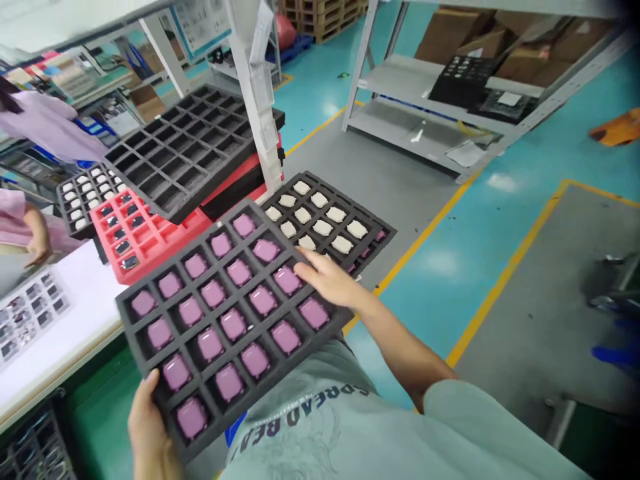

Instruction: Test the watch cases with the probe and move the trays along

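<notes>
Between my two hands is a black foam tray [220, 357], tilted, its pockets filled with purple square-cornered pieces [234, 325]. My left hand [149, 427] grips its near left corner, thumb over the rim. At the far right edge, my right hand [327, 277] holds it with fingers on the top side. Just past that hand lies another black tray [385, 233] with white pieces [323, 227], partly covered by the held one. An empty black tray [175, 203] rests at a slant behind, over a red tray [120, 267] with dark glossy pieces in some pockets.
A white post [255, 100] rises beside the trays. On the left is a white table [90, 280] with a sheet of small dark parts [35, 307]. A co-worker's hand [37, 247] is near it. Grey shelving [400, 133] with cardboard boxes [445, 33] stands at back right.
</notes>
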Demonstrator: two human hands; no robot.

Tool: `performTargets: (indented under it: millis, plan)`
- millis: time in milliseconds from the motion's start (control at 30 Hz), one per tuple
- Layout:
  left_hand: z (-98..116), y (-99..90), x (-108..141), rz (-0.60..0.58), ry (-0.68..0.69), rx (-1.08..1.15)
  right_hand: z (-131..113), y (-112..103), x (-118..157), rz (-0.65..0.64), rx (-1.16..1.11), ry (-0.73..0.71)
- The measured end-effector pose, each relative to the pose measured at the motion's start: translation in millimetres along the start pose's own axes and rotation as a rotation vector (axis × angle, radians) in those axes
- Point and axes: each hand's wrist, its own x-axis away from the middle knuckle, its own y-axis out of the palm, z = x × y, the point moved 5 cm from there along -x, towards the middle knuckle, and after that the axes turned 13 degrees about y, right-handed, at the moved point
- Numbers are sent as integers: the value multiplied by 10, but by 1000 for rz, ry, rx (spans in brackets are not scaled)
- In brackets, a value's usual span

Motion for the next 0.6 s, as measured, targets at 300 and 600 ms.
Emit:
performTargets:
  millis: [300, 600]
  plan:
    - [-126, 1982, 414, -135, 134, 98, 451, -1778, -796, -24, 51, 144]
    - [-55, 2239, 382, 15, 279, -220, 808, -1959, -1288, 43, 324, 123]
